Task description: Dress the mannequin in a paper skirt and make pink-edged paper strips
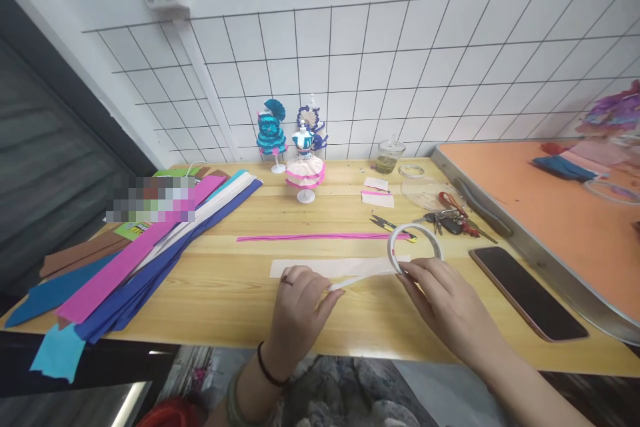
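Observation:
My right hand [440,303] grips a white roll of tape [415,247], held on edge just above the wooden table [225,307]. A strip of tape runs from the roll leftward to my left hand [300,300], which pinches its free end. Both hands hover over a long white paper strip [325,267] lying flat on the table. Beyond it lies a long thin pink strip [320,237].
Folded crepe paper sheets [150,260] in pink, white and blue fan out at left. Small scissors [385,223], keys [445,220] and a phone [527,292] lie at right. Paper-dress mannequins [305,170] and a glass jar [389,157] stand at the back. An orange tray [550,213] borders the right.

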